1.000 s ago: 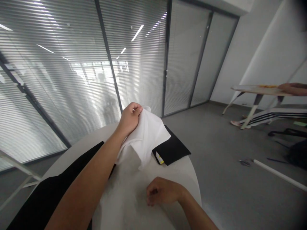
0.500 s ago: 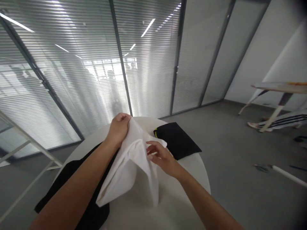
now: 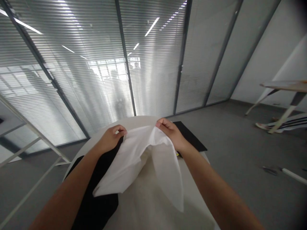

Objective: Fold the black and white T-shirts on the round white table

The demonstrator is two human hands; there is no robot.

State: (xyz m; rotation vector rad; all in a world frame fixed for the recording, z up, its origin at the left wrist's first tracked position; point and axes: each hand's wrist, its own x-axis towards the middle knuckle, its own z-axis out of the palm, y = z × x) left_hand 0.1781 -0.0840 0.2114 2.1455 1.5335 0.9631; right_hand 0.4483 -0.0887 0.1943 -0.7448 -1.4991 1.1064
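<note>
In the head view, the white cloth [image 3: 134,148] is lying between the two hands over the round table [image 3: 140,120], its far edge running roughly from 9 to 3 o'clock. Taking the cloth's middle as centre, the left hand [image 3: 110,138] is sitting at 11 o'clock, its fingers pinching what looks like a corner; the right hand [image 3: 170,131] is sitting at 1 o'clock, its fingers gripping the gathered edge. The long axis is slanting from the right fingers toward a loose corner at 8 o'clock, which is resting over black fabric [image 3: 102,204]; another point is drooping toward 5 o'clock. Both hands are lying about equally near. Beyond them, the table's rim is curving close at 12 o'clock, and a black folded piece [image 3: 193,137] is lying at 2 o'clock, partly behind the right hand. More room is opening at 6 o'clock, though whether that pale patch is table or cloth is unclear.
</note>
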